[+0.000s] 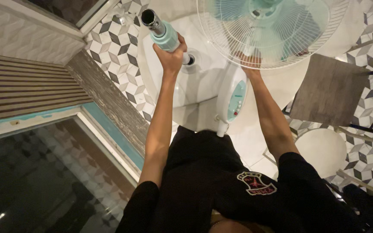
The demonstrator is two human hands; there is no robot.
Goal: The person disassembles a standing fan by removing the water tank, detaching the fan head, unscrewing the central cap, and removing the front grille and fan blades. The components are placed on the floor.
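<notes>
Pale teal and chrome, the fan pole stands up out of the round white base and tilts toward the camera, its long axis running from the socket in the base up to its open dark end at the upper left. The left hand is wrapped around the pole just below the teal collar, fingers closed tight on it. The right hand reaches up under the fan head, whose white wire grille and teal blades face roughly upward toward the camera; the grille hides most of this hand, so whether its fingers are closed cannot be told, though it seems to hold the neck above the white control housing. That housing hangs down between the 2 forearms, button panel facing the person.

To the right stand a square grey-brown tabletop on dark metal legs and a round white stool seat, both near the right arm. The floor is tiled in a grey, black and white cube pattern. To the left run a weathered wooden sill and a dark glass panel.
</notes>
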